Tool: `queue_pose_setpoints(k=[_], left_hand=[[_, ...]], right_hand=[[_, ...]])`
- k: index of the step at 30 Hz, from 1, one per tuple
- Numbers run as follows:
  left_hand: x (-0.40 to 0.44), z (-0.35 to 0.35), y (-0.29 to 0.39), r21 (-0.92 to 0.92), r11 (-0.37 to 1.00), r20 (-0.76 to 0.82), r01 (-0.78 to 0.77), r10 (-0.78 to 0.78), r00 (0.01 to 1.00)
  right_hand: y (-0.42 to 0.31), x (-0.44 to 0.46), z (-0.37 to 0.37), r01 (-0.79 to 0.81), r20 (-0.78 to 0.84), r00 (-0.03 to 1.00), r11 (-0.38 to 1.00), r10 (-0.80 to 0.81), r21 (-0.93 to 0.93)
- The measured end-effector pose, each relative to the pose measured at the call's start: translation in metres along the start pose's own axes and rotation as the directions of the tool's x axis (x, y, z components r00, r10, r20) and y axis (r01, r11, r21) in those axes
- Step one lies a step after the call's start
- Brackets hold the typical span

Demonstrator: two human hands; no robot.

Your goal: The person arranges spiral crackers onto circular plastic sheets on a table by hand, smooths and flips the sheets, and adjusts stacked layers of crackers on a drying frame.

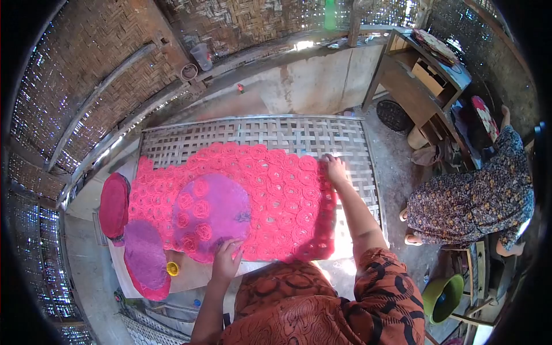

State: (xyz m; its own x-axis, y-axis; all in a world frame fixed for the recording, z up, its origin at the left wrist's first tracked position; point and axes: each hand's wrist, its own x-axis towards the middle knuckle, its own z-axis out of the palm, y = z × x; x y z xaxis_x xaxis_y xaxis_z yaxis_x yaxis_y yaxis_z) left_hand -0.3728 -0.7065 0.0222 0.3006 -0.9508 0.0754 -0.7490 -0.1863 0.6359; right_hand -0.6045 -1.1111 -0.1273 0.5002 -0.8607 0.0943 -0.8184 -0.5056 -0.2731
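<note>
A pink openwork sheet of crocheted-looking rosettes point(282, 195) lies spread over a woven bamboo-slat table point(339, 135). On it rests a purple round piece point(224, 195) bearing several loose pink rosettes point(201, 208). My left hand point(228, 260) touches the near edge of the purple piece, its fingers stretched forward. At the sheet's far right corner, my right hand point(335, 169) has its fingers bent over the edge, closed on it.
A dark pink round pad point(115, 207) and a purple-topped pad point(145, 253) lie at the left, beside a small yellow cup point(172, 268). Another person point(471, 198) bends over near a wooden cabinet point(414, 80) on the right. A green basin point(443, 299) stands at lower right.
</note>
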Motion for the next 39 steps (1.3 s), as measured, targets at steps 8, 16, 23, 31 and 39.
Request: queue_pose_setpoints(k=[8, 16, 23, 31, 39], left_hand=[[-0.018, -0.01, -0.007, -0.015, 0.997, -0.06, 0.08, -0.081, 0.995], [-0.028, -0.006, -0.01, 0.012, 0.996, -0.087, 0.093, -0.092, 0.992], [-0.018, -0.007, -0.007, -0.038, 0.995, -0.072, 0.09, -0.093, 0.993], [-0.019, -0.004, -0.007, -0.042, 0.992, -0.066, 0.116, -0.119, 0.991], [-0.031, -0.026, -0.025, -0.062, 0.978, -0.152, 0.2, -0.208, 0.966]], right_hand=[[0.026, 0.016, -0.009, -0.117, -0.046, 0.984, 0.818, 0.173, 0.563], [0.02, 0.012, -0.048, -0.382, 0.078, 0.89, 0.643, 0.449, 0.664], [0.015, 0.016, -0.024, -0.386, 0.361, 0.882, 0.027, 0.304, 0.922], [0.021, 0.01, 0.009, -0.455, 0.235, 0.887, 0.672, 0.397, 0.585], [0.017, 0.01, -0.017, -0.5, 0.351, 0.862, 0.491, 0.367, 0.714]])
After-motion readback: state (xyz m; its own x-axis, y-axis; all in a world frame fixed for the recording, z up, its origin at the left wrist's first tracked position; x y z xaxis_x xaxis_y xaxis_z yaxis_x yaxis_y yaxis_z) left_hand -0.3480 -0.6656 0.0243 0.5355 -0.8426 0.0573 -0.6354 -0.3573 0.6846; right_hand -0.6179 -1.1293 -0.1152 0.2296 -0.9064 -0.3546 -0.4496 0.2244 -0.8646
